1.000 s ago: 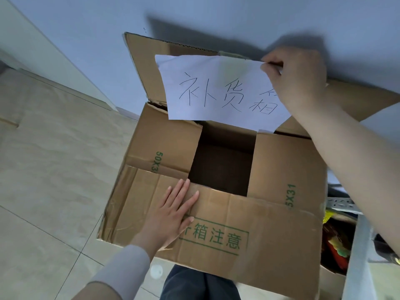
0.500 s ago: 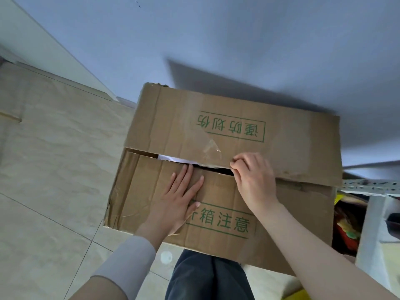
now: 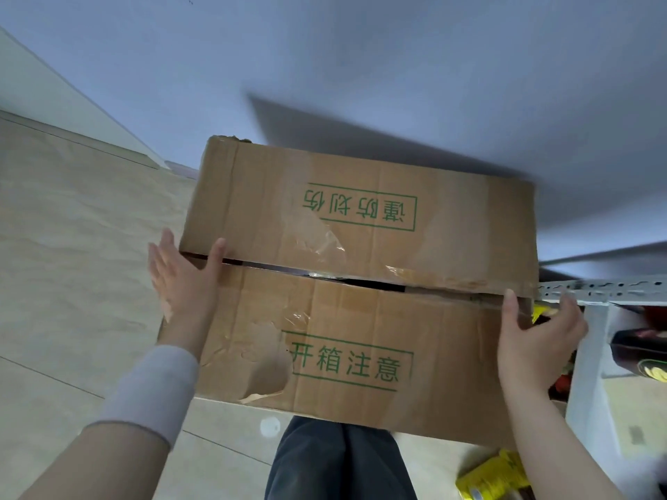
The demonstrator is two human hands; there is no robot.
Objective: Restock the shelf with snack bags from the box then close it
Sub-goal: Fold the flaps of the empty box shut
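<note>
The cardboard box (image 3: 451,341) sits on the tiled floor (image 3: 72,283) against the pale wall (image 3: 361,66), just beside the metal shelf (image 3: 606,288) on its right. Both long top flaps are folded down, but a thin dark gap (image 3: 361,281) runs between them, wider toward the middle, so the closing looks nearly done rather than finished. To do it well, the flaps want pressing flat from both ends toward the centre, so that the edges meet evenly and neither rides over the other; the torn old tape (image 3: 325,243) will probably not hold them. The left hand (image 3: 184,279) is spread wide at the left end, fingers straight along the side and thumb laid on top across the gap. The right hand (image 3: 537,341) is likewise spread at the right end, thumb on the near flap by the seam, fingers reaching down the side, somewhat blurred. Neither hand carries anything. A yellow snack bag (image 3: 494,478) lies on the floor near the shelf.
</note>
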